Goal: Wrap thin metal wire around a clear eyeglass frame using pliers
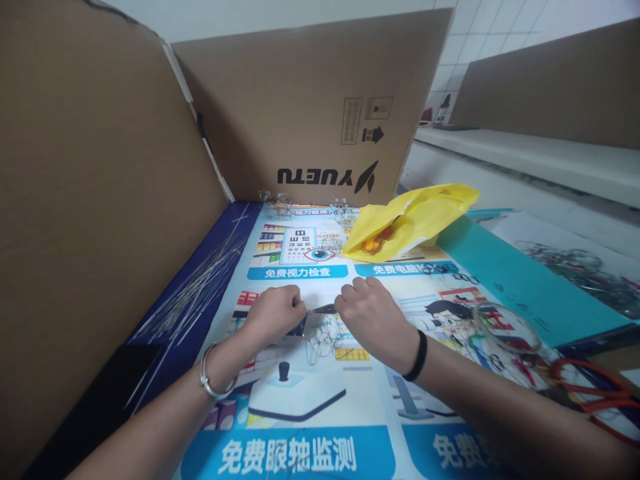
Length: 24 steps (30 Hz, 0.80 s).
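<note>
Wire spectacle frame (323,340), held low just over poster (300,413). Pinched at rim by closed left hand (274,313); met by small dark tool (324,309) clasped in right hand (373,320). Best kept steady, gripped lightly, turned gently

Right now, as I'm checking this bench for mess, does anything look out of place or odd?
The cardboard box at the back stands upside down: its YUETU lettering is inverted. A yellow bag lies crumpled before it. Thin wires lie loosely fanned along the table's left edge. Nothing looks spilled or broken.
</note>
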### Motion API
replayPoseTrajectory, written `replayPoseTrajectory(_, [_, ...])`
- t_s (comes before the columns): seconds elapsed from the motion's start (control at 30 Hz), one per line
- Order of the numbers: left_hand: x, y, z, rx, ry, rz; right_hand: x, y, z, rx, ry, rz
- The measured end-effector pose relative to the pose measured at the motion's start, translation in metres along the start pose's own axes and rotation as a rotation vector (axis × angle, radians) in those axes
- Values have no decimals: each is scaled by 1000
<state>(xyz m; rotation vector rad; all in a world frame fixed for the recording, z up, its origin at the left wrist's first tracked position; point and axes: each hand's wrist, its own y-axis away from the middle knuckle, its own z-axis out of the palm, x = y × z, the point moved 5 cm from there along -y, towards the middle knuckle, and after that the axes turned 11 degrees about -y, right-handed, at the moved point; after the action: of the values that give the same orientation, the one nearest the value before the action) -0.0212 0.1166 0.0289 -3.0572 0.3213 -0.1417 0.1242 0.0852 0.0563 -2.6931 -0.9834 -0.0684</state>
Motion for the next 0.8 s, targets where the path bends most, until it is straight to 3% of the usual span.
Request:
replayPoseTrajectory(0.23, [2,1,2,39,34,-33,-1,0,0,30,-5,-43])
replayPoseTrajectory(0.53, [10,4,3,82,147,107,0,0,1,15,-2,-32])
replayPoseTrajectory(0.8, [13,5,3,103,121,166,0,0,0,6,-8,-45])
